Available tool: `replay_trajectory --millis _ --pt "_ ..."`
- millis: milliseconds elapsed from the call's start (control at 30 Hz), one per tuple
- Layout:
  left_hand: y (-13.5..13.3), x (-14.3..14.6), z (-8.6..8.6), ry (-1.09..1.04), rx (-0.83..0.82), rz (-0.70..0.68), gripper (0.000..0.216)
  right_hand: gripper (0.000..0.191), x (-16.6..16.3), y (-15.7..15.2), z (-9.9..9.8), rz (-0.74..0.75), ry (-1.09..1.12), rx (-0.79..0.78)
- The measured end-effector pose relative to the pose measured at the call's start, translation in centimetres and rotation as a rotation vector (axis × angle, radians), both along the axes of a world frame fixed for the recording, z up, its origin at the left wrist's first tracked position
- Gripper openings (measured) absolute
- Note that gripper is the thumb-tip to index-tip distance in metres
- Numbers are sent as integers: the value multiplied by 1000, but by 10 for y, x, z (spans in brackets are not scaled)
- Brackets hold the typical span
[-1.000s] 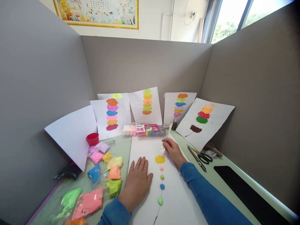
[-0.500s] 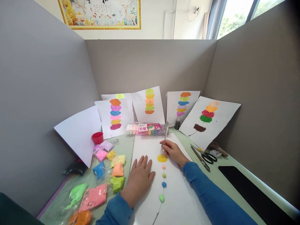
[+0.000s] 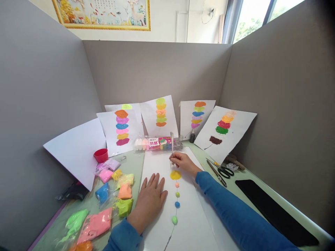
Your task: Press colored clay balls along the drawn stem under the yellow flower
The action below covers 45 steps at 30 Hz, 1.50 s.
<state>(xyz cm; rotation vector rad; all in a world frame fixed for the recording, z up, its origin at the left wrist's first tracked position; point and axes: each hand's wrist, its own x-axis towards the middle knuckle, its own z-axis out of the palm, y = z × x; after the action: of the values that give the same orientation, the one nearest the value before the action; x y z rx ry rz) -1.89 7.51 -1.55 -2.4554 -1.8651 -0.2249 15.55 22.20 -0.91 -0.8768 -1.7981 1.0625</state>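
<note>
A metal fork point(image 3: 172, 143) stands nearly upright in my right hand point(image 3: 183, 162), its tines pointing down at the far left edge of a flattened yellow clay disc point(image 3: 175, 175). Whether the tines press into the clay is too small to tell. My left hand point(image 3: 151, 200) lies flat with fingers spread on the white paper point(image 3: 193, 223), left of a drawn line. Along that line, below the disc, sit small clay balls: an orange one point(image 3: 177, 185), a yellow-green one point(image 3: 177, 194), a blue one point(image 3: 177, 204) and a green one point(image 3: 174, 220).
Bags of coloured clay, including a pink bag point(image 3: 95, 225), and a red cup point(image 3: 101, 155) lie to the left. Coloured drawings point(image 3: 163, 113) lean at the back behind a clay pack point(image 3: 157, 143). Scissors point(image 3: 223, 171), a pen point(image 3: 216, 173) and a black strip point(image 3: 274, 211) are at right.
The whole view has shifted slightly, so things appear further left. The fork has gone from the disc's middle top toward its left edge and stands more upright. My left hand stays flat.
</note>
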Motion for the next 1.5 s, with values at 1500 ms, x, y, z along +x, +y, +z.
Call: replay_trajectory --millis 1500 --pt "2 3 -3 90 34 -8 49 14 2 -1 -18 22 -131 110"
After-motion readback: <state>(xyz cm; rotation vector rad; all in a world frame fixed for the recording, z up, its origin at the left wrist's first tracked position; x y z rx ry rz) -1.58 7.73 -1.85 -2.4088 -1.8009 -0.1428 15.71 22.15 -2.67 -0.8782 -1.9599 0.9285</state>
